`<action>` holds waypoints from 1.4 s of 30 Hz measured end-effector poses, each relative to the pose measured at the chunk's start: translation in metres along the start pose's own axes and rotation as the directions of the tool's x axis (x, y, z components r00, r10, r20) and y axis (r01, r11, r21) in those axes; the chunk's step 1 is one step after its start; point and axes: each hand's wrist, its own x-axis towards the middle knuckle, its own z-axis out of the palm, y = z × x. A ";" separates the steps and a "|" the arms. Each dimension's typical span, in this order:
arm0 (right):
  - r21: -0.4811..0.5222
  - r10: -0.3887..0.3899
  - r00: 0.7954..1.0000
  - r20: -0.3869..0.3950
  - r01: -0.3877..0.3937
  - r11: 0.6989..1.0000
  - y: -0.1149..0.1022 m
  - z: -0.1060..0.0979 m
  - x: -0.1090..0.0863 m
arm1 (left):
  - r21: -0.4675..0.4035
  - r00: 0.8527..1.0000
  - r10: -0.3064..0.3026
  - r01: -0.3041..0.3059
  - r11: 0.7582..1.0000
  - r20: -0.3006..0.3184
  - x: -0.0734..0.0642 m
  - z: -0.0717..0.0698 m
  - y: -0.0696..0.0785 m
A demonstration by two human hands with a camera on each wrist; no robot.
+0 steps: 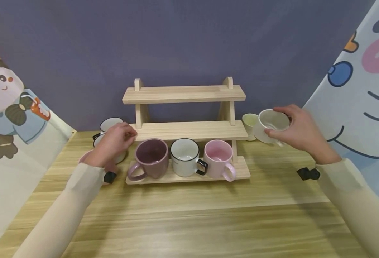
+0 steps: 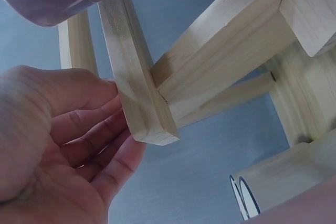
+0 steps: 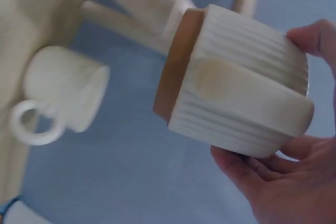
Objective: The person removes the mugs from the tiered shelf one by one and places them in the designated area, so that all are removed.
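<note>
A tiered wooden rack (image 1: 183, 130) stands at the middle of the table. My left hand (image 1: 113, 143) is at the left end of its middle board; in the left wrist view thumb and curled fingers pinch the board end (image 2: 139, 103). My right hand (image 1: 300, 127) holds a white mug (image 1: 262, 130) in the air, right of the rack. Close up, the mug (image 3: 241, 82) shows ribbed sides, a brown base and a handle, with fingers and thumb on opposite sides. On the lowest board sit a purple mug (image 1: 152, 159), a white black-rimmed mug (image 1: 184, 159) and a pink mug (image 1: 216, 161).
A pale green mug (image 1: 249, 122) stands at the rack's right end, partly behind the held mug. Left of the rack are white dark-rimmed mugs (image 1: 111, 123) and another pink mug (image 1: 85, 155), partly hidden by my left arm. A grey-blue backdrop (image 1: 183, 39) rises behind.
</note>
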 end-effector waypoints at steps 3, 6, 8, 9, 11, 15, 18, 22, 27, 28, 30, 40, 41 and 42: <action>-0.012 0.011 0.999 0.047 -0.011 1.000 0.015 0.010 -0.003 | 0.000 1.000 0.000 0.000 1.000 0.004 -0.001 0.000 0.000; -0.022 0.009 0.996 0.089 -0.007 1.000 0.029 0.025 -0.003 | -0.002 1.000 -0.005 0.005 1.000 0.005 -0.001 0.000 -0.001; -0.021 0.007 0.992 0.125 -0.005 1.000 0.038 0.036 -0.003 | -0.006 1.000 -0.007 0.007 1.000 0.006 -0.001 0.001 -0.001; -0.026 0.008 0.990 0.139 -0.005 1.000 0.042 0.041 -0.002 | -0.007 1.000 -0.006 0.006 1.000 0.005 -0.001 0.001 -0.001; -0.028 0.010 0.987 0.163 -0.005 1.000 0.050 0.050 -0.001 | -0.007 1.000 -0.003 0.003 1.000 0.004 0.000 0.002 -0.001; -0.040 -0.004 0.986 0.166 0.011 0.999 0.062 0.063 0.002 | -0.004 1.000 0.006 -0.006 1.000 -0.004 0.001 0.003 -0.001; -0.057 -0.028 0.989 0.147 0.037 0.998 0.069 0.069 0.005 | -0.003 1.000 0.012 -0.012 1.000 -0.016 0.000 0.003 -0.001; -0.052 -0.039 0.988 0.152 0.048 0.998 0.073 0.076 0.006 | 0.000 0.999 0.027 -0.027 1.000 -0.034 0.000 0.004 -0.001; -0.035 -0.008 0.984 0.176 0.015 0.999 0.074 0.081 0.007 | 0.005 1.000 0.020 -0.020 1.000 -0.024 0.001 0.004 -0.002; -0.033 -0.006 0.983 0.181 0.012 0.999 0.074 0.082 0.007 | 0.006 1.000 0.017 -0.017 1.000 -0.021 0.001 0.004 -0.002; -0.028 -0.001 0.982 0.188 0.007 1.000 0.074 0.084 0.007 | 0.007 1.000 0.016 -0.016 1.000 -0.019 0.001 0.004 -0.002; -0.011 -0.036 0.982 0.185 0.039 0.999 0.077 0.089 0.008 | 0.004 0.999 0.026 -0.026 1.000 -0.021 0.001 0.003 -0.003; -0.009 -0.033 0.982 0.186 0.036 0.999 0.077 0.090 0.008 | 0.004 0.999 0.026 -0.026 1.000 -0.021 0.001 0.003 -0.003; -0.007 -0.029 0.982 0.187 0.031 0.999 0.077 0.090 0.008 | 0.004 0.999 0.026 -0.026 1.000 -0.019 0.001 0.004 -0.003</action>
